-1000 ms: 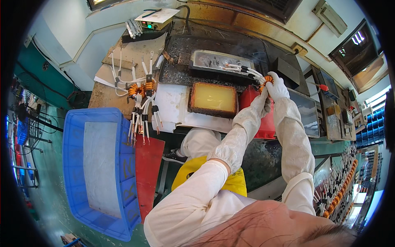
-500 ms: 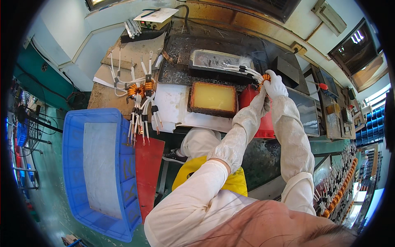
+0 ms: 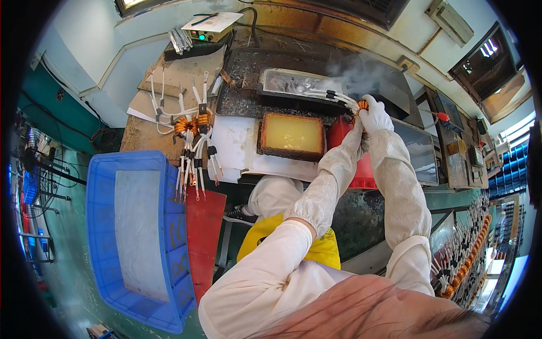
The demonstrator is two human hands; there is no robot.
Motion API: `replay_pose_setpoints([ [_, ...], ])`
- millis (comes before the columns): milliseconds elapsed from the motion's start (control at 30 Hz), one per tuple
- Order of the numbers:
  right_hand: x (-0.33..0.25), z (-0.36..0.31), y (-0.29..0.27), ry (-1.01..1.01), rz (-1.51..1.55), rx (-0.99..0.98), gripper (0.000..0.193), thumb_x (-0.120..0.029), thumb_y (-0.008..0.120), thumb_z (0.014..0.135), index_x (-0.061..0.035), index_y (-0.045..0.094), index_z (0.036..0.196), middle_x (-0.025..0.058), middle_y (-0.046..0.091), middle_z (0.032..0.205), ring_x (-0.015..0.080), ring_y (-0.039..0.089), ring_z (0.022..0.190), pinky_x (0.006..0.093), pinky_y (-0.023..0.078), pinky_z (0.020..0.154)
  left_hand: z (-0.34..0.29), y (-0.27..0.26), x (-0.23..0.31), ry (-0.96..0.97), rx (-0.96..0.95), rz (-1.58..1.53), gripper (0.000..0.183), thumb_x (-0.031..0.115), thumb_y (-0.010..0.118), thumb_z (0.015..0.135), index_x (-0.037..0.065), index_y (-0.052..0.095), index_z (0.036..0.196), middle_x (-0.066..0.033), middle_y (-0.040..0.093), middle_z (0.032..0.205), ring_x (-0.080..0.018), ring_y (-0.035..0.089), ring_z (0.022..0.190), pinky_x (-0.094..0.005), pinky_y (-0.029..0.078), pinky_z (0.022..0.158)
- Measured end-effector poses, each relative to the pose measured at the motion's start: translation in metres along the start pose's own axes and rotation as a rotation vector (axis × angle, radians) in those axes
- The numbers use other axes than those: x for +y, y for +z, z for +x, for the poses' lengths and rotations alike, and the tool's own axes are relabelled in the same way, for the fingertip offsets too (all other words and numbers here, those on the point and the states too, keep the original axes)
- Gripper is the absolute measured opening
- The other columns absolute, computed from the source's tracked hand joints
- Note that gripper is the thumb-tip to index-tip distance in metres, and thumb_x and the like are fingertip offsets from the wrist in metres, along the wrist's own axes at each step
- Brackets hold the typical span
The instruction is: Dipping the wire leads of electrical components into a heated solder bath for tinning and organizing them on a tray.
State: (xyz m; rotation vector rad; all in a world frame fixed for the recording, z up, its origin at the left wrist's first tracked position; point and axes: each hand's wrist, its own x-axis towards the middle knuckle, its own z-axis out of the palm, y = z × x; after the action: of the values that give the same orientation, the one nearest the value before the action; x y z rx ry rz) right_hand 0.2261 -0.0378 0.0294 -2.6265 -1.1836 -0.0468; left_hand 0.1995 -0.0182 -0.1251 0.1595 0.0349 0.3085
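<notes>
My right hand (image 3: 377, 116), in a white glove, is closed on a ring-shaped copper-wound coil (image 3: 363, 106) at the right end of a long solder pot. My left hand (image 3: 360, 144) is closed at the coil's lower side, its fingers partly hidden. White sleeved leads (image 3: 334, 95) with black bands run left from the coil, and their ends reach into the silvery molten surface of the solder pot (image 3: 265, 89). Smoke (image 3: 355, 76) rises over the leads. In front of the pot stands a rusty square tray (image 3: 263, 148) of yellowish liquid.
More coils with white leads (image 3: 189, 127) lie on the bench at left. A blue crate (image 3: 169, 226) stands below them, beside a red board (image 3: 204, 237). A red container (image 3: 361, 169) sits near my left forearm. Rows of coils (image 3: 466, 263) stand at right.
The smoke over the solder pot has thickened. A green light now shows on the box at the back left. My hands and the coil have barely moved.
</notes>
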Motion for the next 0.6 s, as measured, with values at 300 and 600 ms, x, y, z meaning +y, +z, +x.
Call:
replay_pose_setpoints([
  [300, 0.007, 0.005, 0.002, 0.027, 0.007, 0.006, 0.046, -0.030, 0.058, 0.083, -0.0240, 0.054, 0.129, 0.0238, 0.057, 0.119, 0.0470, 0.061, 0.103, 0.0506, 0.050, 0.088, -0.008, 0.013, 0.005, -0.050, 0.046, 0.020, 0.046, 0.061, 0.051, 0.091, 0.015, 0.058, 0.085, 0.0086, 0.052, 0.062, -0.0043, 0.047, 0.046, -0.0182, 0.043, 0.042],
  [600, 0.006, 0.005, 0.003, 0.023, 0.009, 0.002, 0.045, -0.030, 0.058, 0.083, -0.0235, 0.054, 0.128, 0.0243, 0.056, 0.120, 0.0474, 0.061, 0.102, 0.0511, 0.050, 0.088, -0.007, 0.014, 0.004, -0.041, 0.084, -0.040, 0.044, 0.058, 0.054, 0.091, 0.015, 0.057, 0.085, 0.0092, 0.050, 0.062, -0.0033, 0.045, 0.046, -0.0172, 0.043, 0.042],
])
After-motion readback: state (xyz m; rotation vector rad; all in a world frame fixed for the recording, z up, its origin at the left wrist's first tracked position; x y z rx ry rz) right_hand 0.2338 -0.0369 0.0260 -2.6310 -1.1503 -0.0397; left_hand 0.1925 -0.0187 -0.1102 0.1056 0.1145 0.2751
